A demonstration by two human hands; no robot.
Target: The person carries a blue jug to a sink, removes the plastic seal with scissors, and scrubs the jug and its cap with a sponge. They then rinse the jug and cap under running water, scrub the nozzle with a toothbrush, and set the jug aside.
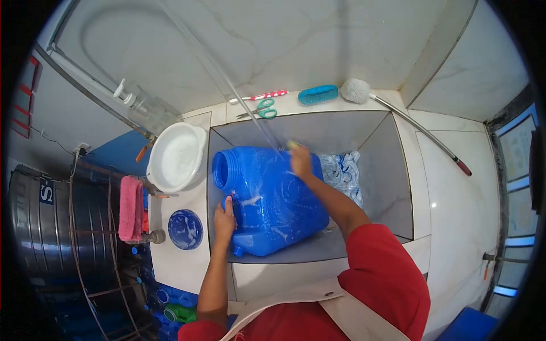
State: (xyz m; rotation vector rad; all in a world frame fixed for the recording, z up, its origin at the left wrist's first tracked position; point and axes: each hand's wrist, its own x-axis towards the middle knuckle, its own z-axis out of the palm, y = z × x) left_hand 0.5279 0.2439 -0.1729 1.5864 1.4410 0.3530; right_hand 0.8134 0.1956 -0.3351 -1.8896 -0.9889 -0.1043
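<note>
A big blue plastic water jug lies tilted in a grey tiled basin, its open mouth facing left. White suds streak its side. My left hand is closed round the jug's handle, just below the mouth. At the jug's far upper edge, my right hand is closed on a small yellowish pad, mostly hidden by the fingers. A clear hose hangs down from above, its lower end near the right hand. Blue-white netted material lies in the basin behind my right forearm.
Left of the basin stand a white tub of suds and a sudsy blue lid. Green-handled scissors, a red-white toothbrush, a blue brush and a long-handled round brush line the back ledge. A pink cloth hangs left.
</note>
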